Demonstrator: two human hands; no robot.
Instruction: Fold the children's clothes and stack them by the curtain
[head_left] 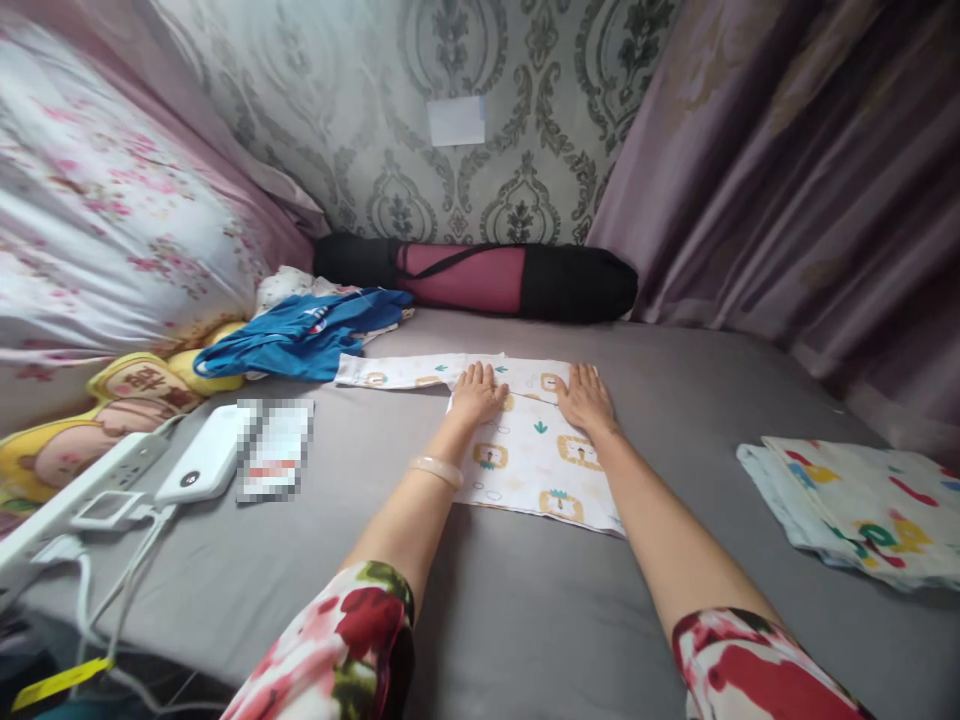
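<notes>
A small white garment [525, 455] printed with yellow animal squares and green arrows lies flat on the grey bed sheet [525, 620]. One sleeve stretches out to the left. My left hand [476, 392] lies flat on the garment's upper part, fingers stretched out and together. My right hand [586, 397] presses flat on it a little to the right, fingers also extended. Neither hand holds anything. A pale bangle sits on my left wrist.
A folded colourful printed cloth [862, 510] lies at the right. Blue clothing [300, 335] is heaped at the back left beside a yellow cushion [135, 385]. A white power bank [202, 460], a power strip and cables lie at the left. A pink-and-black roll bag [480, 275] rests against the wall.
</notes>
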